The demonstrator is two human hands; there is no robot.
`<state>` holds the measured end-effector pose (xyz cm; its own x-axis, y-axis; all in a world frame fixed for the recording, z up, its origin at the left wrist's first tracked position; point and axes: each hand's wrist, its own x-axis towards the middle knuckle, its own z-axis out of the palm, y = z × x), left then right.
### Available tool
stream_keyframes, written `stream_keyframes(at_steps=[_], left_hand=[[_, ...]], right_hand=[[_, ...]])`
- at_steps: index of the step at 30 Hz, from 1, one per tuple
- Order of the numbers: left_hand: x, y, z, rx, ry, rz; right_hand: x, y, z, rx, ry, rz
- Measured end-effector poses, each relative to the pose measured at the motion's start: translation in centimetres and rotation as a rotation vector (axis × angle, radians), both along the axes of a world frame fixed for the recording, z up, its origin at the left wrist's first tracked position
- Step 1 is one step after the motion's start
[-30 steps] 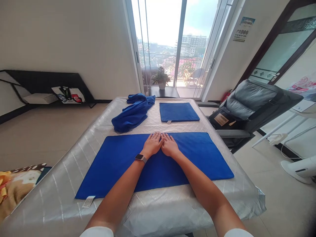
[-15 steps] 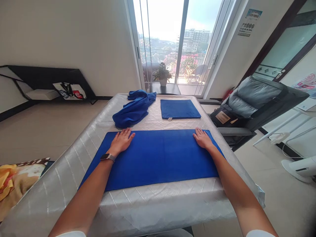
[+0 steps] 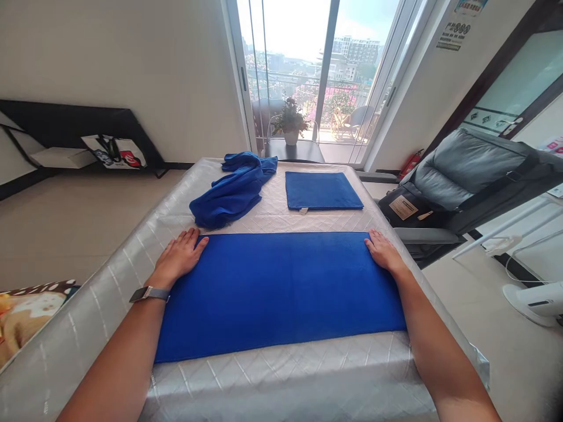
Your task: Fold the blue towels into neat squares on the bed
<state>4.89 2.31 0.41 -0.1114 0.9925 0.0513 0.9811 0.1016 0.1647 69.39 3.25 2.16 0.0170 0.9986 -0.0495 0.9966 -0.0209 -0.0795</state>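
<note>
A blue cloth point(image 3: 281, 290), flat and rectangular, lies across the near part of the table. My left hand point(image 3: 181, 253) rests palm down on its far left corner, fingers stretched out, a watch on the wrist. At the far right corner, my right hand point(image 3: 382, 249) lies flat with its fingers extended. Behind the left hand is a crumpled blue cloth point(image 3: 237, 190). A smaller blue cloth point(image 3: 323, 190), folded into a neat rectangle with a white tag at its near edge, lies further back on the right.
A quilted silvery cover point(image 3: 246, 369) drapes the table. To the right stands a grey padded chair point(image 3: 461, 170) with a black bag point(image 3: 409, 205) on it. A potted plant point(image 3: 291, 123) is beyond the far edge, before a sliding glass door. A black shelf point(image 3: 79, 135) is at left.
Both hands have slid outward over the blue cloth, the left to its left edge and the right toward its right edge. The camera view has shifted slightly.
</note>
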Motion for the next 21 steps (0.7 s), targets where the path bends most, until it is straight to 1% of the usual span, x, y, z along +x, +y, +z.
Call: stream_keyframes(at_steps=[6,12,16,19,21], left_hand=[[-0.3,-0.3,0.7,0.006,-0.009,0.048],[-0.1,-0.6,1.2,0.003,-0.012,0.073],[0.4,-0.6,1.4,0.008,-0.008,0.063],[0.9,-1.0,1.8,0.048,0.014,0.104],[1.5,-1.6,2.4,0.126,0.057,0.144]], right_hand=[[0.5,0.1,0.1,0.015,0.020,0.007],[0.7,0.1,0.2,0.078,0.015,-0.085],[-0.2,0.0,0.6,0.125,0.007,-0.120],[-1.2,-0.2,1.0,0.161,-0.012,-0.148],[-1.4,-0.3,1.4,0.151,-0.023,-0.147]])
